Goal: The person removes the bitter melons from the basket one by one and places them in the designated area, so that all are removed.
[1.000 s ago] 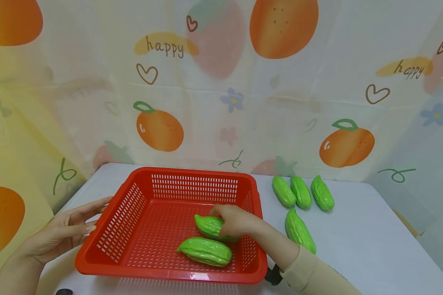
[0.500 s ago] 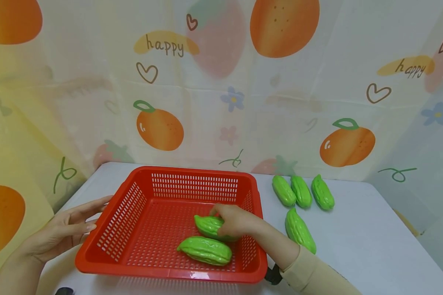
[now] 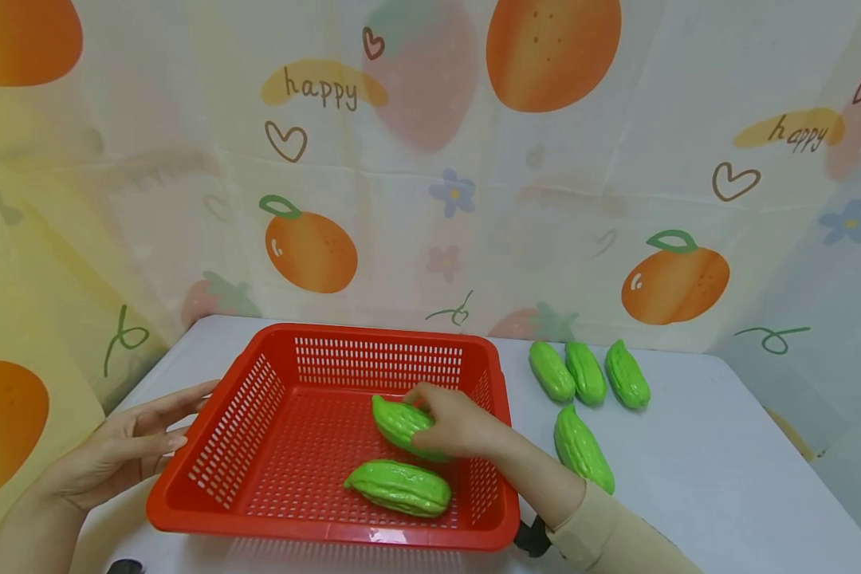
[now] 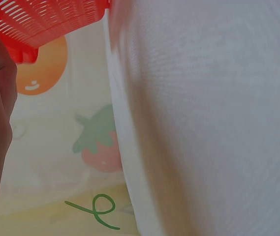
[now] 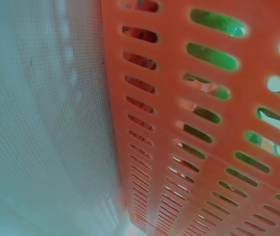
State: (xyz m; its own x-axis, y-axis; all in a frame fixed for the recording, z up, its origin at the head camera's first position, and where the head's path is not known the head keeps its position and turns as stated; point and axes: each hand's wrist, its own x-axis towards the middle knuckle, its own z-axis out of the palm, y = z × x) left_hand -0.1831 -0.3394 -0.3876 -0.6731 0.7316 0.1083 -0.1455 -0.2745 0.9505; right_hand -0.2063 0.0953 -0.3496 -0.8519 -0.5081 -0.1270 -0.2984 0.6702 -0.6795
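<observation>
My right hand (image 3: 455, 422) reaches over the red basket's right side and grips a bright green bitter melon (image 3: 398, 422), thumb in front and fingers behind. The hand covers its right end. A second bitter melon (image 3: 399, 488) lies on the basket floor, just in front of the held one. My left hand (image 3: 118, 446) is at the outside of the red basket (image 3: 330, 532), its thumb and fairly straight fingers touching the left rim; some fingertips are hidden there. The right wrist view shows the slotted basket wall (image 5: 218, 162), with green behind its slots.
Right of the basket, several more bitter melons lie on the white table (image 3: 696, 478): a group at the back (image 3: 584, 373) and one nearer (image 3: 583, 449). A fruit-print curtain (image 3: 430, 239) hangs behind. A black object (image 3: 532, 536) is partly visible by the basket's front right corner.
My right hand has raised the held bitter melon slightly and shifted it a little left and back, tilting its tip upward. The left hand and basket have not moved.
</observation>
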